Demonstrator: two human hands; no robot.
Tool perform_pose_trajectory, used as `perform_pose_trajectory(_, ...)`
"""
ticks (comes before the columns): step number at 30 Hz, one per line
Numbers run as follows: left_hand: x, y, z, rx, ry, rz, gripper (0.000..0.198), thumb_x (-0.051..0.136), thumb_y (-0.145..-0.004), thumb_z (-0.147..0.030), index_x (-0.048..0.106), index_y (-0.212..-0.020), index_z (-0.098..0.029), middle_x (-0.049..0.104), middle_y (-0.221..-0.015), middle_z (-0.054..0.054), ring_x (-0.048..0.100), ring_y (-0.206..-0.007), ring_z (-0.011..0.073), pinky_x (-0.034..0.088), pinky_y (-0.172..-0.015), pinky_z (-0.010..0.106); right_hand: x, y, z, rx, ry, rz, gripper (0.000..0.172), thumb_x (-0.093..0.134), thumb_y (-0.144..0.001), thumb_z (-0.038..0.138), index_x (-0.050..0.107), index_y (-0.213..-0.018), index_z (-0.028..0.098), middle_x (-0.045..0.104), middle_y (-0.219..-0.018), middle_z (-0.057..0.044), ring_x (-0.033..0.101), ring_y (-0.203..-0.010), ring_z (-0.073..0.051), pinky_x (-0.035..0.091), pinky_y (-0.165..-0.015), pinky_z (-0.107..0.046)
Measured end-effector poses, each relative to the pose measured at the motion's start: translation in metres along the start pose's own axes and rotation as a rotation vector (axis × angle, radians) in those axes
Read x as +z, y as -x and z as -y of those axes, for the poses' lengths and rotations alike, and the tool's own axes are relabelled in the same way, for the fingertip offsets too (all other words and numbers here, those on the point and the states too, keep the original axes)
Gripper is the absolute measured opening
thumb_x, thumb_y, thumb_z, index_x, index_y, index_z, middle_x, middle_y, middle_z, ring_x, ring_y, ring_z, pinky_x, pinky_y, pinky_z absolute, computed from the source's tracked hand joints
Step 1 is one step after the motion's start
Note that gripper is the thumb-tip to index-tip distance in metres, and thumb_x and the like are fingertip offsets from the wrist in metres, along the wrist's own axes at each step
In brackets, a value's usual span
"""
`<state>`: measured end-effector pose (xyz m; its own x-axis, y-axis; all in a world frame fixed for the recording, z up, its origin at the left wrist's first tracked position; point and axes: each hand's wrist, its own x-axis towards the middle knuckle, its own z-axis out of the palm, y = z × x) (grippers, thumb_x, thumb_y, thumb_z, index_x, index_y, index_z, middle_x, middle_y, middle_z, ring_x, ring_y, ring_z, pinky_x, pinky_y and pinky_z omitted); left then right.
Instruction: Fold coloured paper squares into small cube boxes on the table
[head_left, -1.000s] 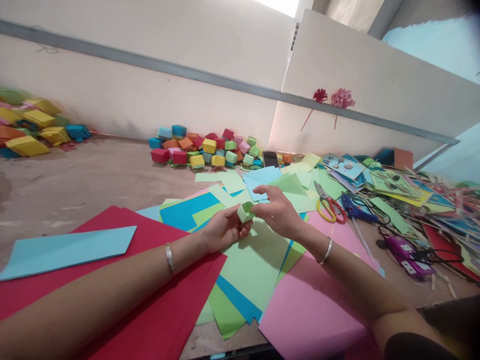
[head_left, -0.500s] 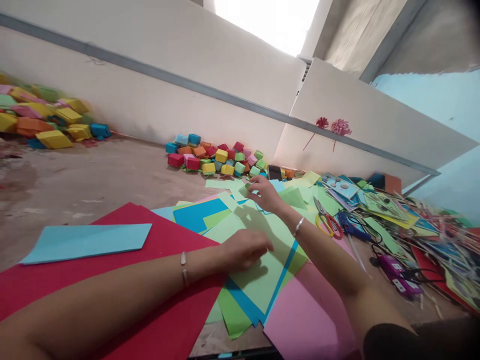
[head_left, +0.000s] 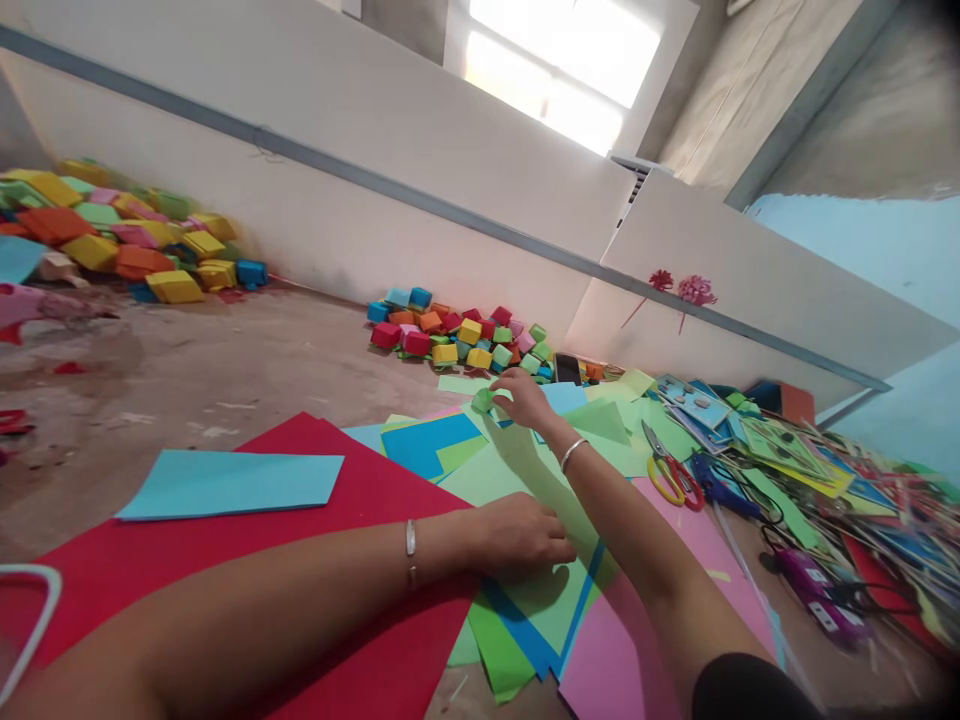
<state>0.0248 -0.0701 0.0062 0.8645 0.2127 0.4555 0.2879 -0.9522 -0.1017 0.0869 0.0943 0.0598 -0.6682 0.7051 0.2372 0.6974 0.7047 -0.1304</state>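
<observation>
The right hand (head_left: 526, 397) is stretched far forward over the desk (head_left: 225, 370), its fingertips pinching a small light-green folded paper cube (head_left: 483, 401). The cube is held just above the far edge of the spread sheets, near the heap of small multicoloured paper cubes (head_left: 465, 335) by the wall.

The left hand (head_left: 521, 535) lies palm down, fingers loosely spread and slightly curled, pressing on a large light-green paper sheet (head_left: 487, 470) and gripping nothing. That sheet overlaps a bright blue sheet (head_left: 427, 440) and a big red sheet (head_left: 360, 490), on which a pale blue rectangular paper strip (head_left: 232, 483) rests. A pink sheet (head_left: 622, 660) sits under the right forearm.

Each wrist wears 1 silver bangle. To the right of the right arm lie scissors with yellow and red handles (head_left: 670, 470), and a black phone (head_left: 568, 368) lies just beyond the right hand. A 2nd heap of larger coloured paper boxes (head_left: 112, 230) sits at far left.
</observation>
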Motion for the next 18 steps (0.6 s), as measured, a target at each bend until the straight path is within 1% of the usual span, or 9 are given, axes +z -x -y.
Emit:
perform_pose_trajectory(3, 0.001, 0.001, 0.0, -0.008, -0.003, 0.004, 0.007, 0.065, -0.089, -0.022, 0.067, -0.096, -0.02, 0.068, -0.074, 0.002, 0.061, -0.066, 0.0164, 0.034, -0.048, 0.033, -0.016, 0.022, -0.017, 0.032, -0.071, -0.13, 0.02, 0.061, -0.091, 0.018, 0.075, -0.106, 0.02, 0.064, -0.117, -0.01, 0.061, -0.111, -0.022, 0.049, -0.091, -0.033)
perform_pose_trajectory(4, 0.001, 0.001, 0.0, -0.007, -0.003, 0.006, 0.008, 0.066, -0.087, -0.02, 0.067, -0.096, -0.02, 0.068, -0.074, 0.001, 0.061, -0.066, 0.0165, 0.034, -0.048, 0.033, -0.02, 0.033, -0.024, 0.053, -0.07, -0.143, 0.019, 0.061, -0.091, 0.017, 0.075, -0.104, 0.02, 0.065, -0.114, -0.01, 0.062, -0.109, -0.021, 0.049, -0.092, -0.034)
perform_pose_trajectory(7, 0.001, 0.001, 0.001, -0.007, 0.008, 0.026, 0.011, 0.069, -0.083, -0.016, 0.066, -0.093, -0.02, 0.067, -0.073, 0.001, 0.061, -0.068, 0.0168, 0.037, -0.051, 0.032, -0.031, 0.07, -0.043, 0.124, -0.025, -0.094, 0.014, 0.064, -0.089, 0.017, 0.076, -0.097, 0.02, 0.067, -0.114, -0.01, 0.064, -0.105, -0.02, 0.048, -0.092, -0.032)
perform_pose_trajectory(9, 0.0, 0.001, 0.001, -0.026, 0.015, 0.045, 0.01, 0.069, -0.082, -0.014, 0.066, -0.091, -0.02, 0.067, -0.073, 0.001, 0.06, -0.067, 0.0167, 0.038, -0.052, 0.031, -0.037, 0.095, -0.055, 0.25, 0.022, -0.125, 0.017, 0.062, -0.091, 0.021, 0.074, -0.103, 0.021, 0.069, -0.114, -0.009, 0.066, -0.099, -0.018, 0.048, -0.087, -0.028)
perform_pose_trajectory(11, 0.0, 0.002, 0.002, -0.041, 0.035, 0.069, 0.016, 0.069, -0.081, -0.015, 0.066, -0.095, -0.021, 0.069, -0.08, 0.001, 0.062, -0.071, 0.0163, 0.04, -0.053, 0.03, -0.043, 0.118, -0.068, 0.397, 0.059, -0.193, 0.024, 0.052, -0.097, 0.023, 0.071, -0.111, 0.02, 0.073, -0.1, -0.007, 0.068, -0.089, -0.017, 0.048, -0.08, -0.027)
perform_pose_trajectory(13, -0.001, 0.004, 0.002, -0.049, 0.064, 0.066, 0.021, 0.069, -0.08, -0.015, 0.066, -0.1, -0.022, 0.069, -0.085, 0.002, 0.062, -0.073, 0.0159, 0.04, -0.055, 0.03, -0.051, 0.138, -0.081, 0.505, 0.083, -0.261, 0.032, 0.041, -0.1, 0.019, 0.067, -0.117, 0.017, 0.073, -0.086, -0.007, 0.068, -0.08, -0.018, 0.048, -0.076, -0.028)
perform_pose_trajectory(14, -0.001, 0.005, 0.003, -0.057, 0.076, 0.06, 0.024, 0.068, -0.079, -0.014, 0.065, -0.102, -0.022, 0.069, -0.086, 0.002, 0.062, -0.074, 0.0159, 0.041, -0.056, 0.029, -0.054, 0.146, -0.088, 0.54, 0.093, -0.294, 0.034, 0.038, -0.099, 0.016, 0.066, -0.118, 0.015, 0.073, -0.085, -0.008, 0.068, -0.08, -0.019, 0.048, -0.077, -0.029)
perform_pose_trajectory(17, 0.0, 0.007, 0.003, -0.061, 0.109, 0.03, 0.025, 0.068, -0.077, -0.014, 0.065, -0.101, -0.022, 0.069, -0.084, 0.001, 0.062, -0.073, 0.0162, 0.04, -0.058, 0.028, -0.057, 0.167, -0.103, 0.604, 0.125, -0.376, 0.034, 0.044, -0.09, 0.007, 0.067, -0.115, 0.012, 0.072, -0.105, -0.014, 0.066, -0.097, -0.022, 0.048, -0.087, -0.033)
perform_pose_trajectory(18, 0.001, 0.007, 0.004, -0.065, 0.12, 0.019, 0.02, 0.067, -0.077, -0.014, 0.065, -0.096, -0.021, 0.069, -0.084, 0.001, 0.062, -0.073, 0.0162, 0.041, -0.059, 0.028, -0.056, 0.172, -0.107, 0.614, 0.13, -0.39, 0.034, 0.047, -0.087, 0.006, 0.068, -0.113, 0.012, 0.07, -0.111, -0.015, 0.065, -0.101, -0.023, 0.047, -0.09, -0.034)
